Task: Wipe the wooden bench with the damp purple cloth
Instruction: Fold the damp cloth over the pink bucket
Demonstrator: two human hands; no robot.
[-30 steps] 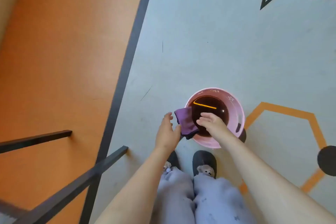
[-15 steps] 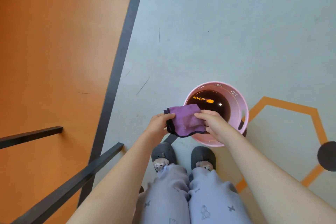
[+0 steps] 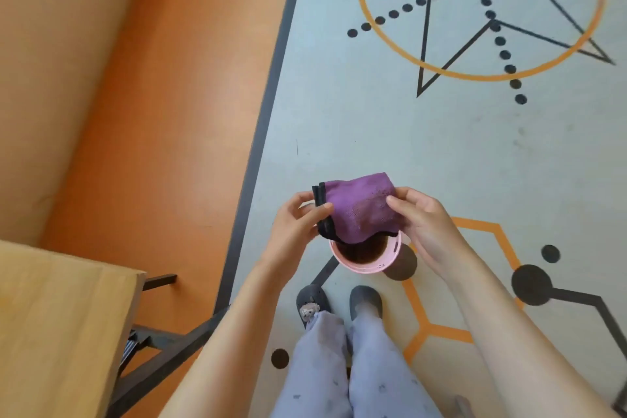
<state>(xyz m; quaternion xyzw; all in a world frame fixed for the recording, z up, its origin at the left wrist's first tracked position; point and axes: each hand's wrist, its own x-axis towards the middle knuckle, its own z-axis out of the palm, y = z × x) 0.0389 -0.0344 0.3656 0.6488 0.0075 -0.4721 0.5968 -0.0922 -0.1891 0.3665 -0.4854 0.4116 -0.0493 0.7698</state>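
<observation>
Grip: left hand (image 3: 293, 226) pinches the purple cloth (image 3: 359, 207) at its black-trimmed edge; right hand (image 3: 424, 224) pinches the opposite side.
Cloth: folded, held in the air above the pink bucket (image 3: 371, 266), darker patch low down.
Bucket: on the floor (image 3: 373, 112), dark liquid inside, just ahead of grey slippers (image 3: 365, 302).
Wooden bench (image 3: 61, 322): lower left, well apart from the cloth.
</observation>
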